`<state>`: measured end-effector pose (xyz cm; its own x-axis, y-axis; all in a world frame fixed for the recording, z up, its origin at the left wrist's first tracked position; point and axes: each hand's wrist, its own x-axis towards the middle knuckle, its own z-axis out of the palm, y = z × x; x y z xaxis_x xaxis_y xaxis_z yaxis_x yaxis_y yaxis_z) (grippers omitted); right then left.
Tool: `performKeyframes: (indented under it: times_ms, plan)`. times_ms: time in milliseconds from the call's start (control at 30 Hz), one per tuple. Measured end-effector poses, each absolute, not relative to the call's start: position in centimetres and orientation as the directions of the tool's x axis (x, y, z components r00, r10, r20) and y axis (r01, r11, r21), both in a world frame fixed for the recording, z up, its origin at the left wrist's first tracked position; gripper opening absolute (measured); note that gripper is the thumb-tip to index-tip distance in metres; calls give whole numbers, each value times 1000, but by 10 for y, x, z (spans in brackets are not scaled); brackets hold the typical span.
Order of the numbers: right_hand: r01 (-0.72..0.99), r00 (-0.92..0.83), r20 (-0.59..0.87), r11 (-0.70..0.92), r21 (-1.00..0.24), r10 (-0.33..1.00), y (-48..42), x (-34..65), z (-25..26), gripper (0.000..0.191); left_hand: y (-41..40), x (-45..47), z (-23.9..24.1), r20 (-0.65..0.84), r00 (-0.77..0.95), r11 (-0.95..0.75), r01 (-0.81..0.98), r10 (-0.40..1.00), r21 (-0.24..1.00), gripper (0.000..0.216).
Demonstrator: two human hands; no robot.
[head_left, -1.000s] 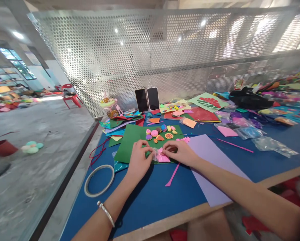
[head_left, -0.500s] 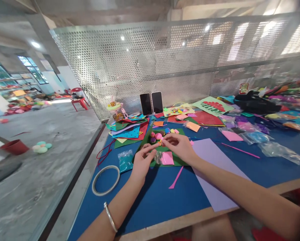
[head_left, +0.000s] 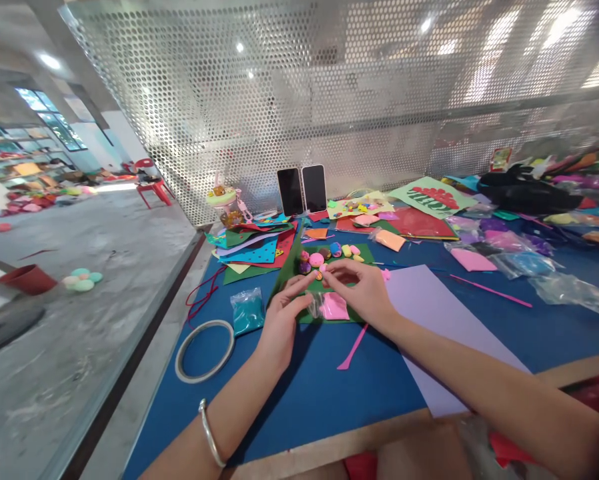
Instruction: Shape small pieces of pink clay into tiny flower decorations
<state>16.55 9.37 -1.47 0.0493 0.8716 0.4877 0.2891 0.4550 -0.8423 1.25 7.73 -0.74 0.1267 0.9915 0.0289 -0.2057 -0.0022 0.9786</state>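
My left hand (head_left: 283, 315) rests on a green felt sheet (head_left: 290, 268) with its fingers curled and the forefinger stretched toward the right hand. My right hand (head_left: 360, 288) pinches a tiny pink piece at its fingertips, just above a small clear bag of pink bits (head_left: 332, 306) lying on the felt. Beyond the fingers sits a cluster of small coloured clay shapes (head_left: 329, 253) on the same sheet. A silver bangle (head_left: 210, 433) circles my left wrist.
A lilac paper sheet (head_left: 444, 320) lies to the right, a pink stick (head_left: 352, 347) in front, a tape ring (head_left: 203, 341) and a teal bag (head_left: 247, 310) to the left. Two phones (head_left: 302, 189) lean on the perforated metal screen. Craft sheets and bags crowd the blue table (head_left: 299, 393).
Both hands left the pink bag on the felt. My right hand lifted a small pink piece from it toward the clay shapes; the left forefinger stretched out. The camera shifted.
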Motion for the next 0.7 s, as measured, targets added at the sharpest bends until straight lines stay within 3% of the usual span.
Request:
performKeyframes:
  times_ms: [700]
  plan:
    - [513,-18,666,578,-635,746,92,168,-20,11,67,21,-7,-11,117,45,-295,993,954,36]
